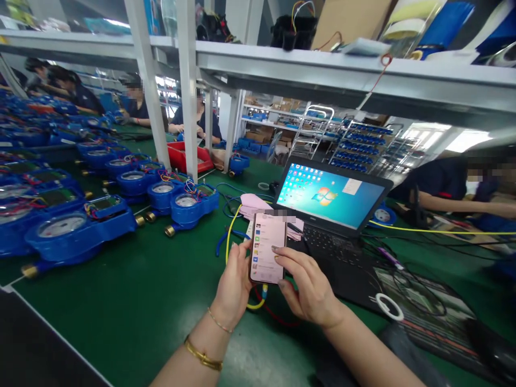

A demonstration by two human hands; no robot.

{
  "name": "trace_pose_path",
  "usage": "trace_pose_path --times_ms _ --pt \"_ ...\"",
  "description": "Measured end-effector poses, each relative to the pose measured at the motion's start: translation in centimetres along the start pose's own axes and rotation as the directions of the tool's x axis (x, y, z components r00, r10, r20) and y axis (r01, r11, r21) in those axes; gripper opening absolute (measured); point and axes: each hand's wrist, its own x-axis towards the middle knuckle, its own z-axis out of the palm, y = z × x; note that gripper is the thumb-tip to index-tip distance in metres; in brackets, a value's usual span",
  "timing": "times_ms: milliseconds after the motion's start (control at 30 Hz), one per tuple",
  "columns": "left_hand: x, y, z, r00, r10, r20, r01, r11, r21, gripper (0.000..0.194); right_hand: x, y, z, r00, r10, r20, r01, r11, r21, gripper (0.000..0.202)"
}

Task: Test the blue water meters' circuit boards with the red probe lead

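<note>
A smartphone [267, 248] with a lit, list-like screen is held upright in my left hand [235, 282], whose fingers wrap its left edge and back. My right hand [308, 282] is at the phone's right side, its fingertips on or just over the screen and its thumb apart below, near the lower corner. Behind the phone lie pink papers [256, 204], partly covered by it. A yellow cable [230, 231] runs past its left side, and its blue-green end shows just under the phone. An open laptop [328, 193] with a desktop picture stands beyond my right hand.
Blue meters [193, 207] with brass ends and loose wires stand in rows on the green table [133, 312] at left. A red bin [187, 157] stands near the shelf posts. At right lie a white ring [389, 307], cables and a patterned mat [431, 301]. Several people work nearby.
</note>
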Motion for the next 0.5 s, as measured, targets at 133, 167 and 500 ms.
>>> trace_pose_path --times_ms 133,167,500 --pt "0.1 -0.1 -0.3 1.0 -0.005 -0.006 0.005 1.0 -0.002 0.052 0.8 -0.2 -1.6 0.987 0.138 -0.088 -0.127 0.985 0.113 0.033" --pt "0.1 -0.1 -0.4 1.0 -0.009 -0.007 0.009 1.0 -0.003 0.052 0.9 -0.2 -2.3 0.976 0.188 -0.108 -0.176 0.978 0.112 0.03" --pt "0.1 0.2 -0.2 1.0 -0.017 -0.026 0.017 1.0 -0.011 0.051 -9.3 0.8 -12.2 0.742 0.634 0.218 -0.582 0.77 -0.262 0.009"
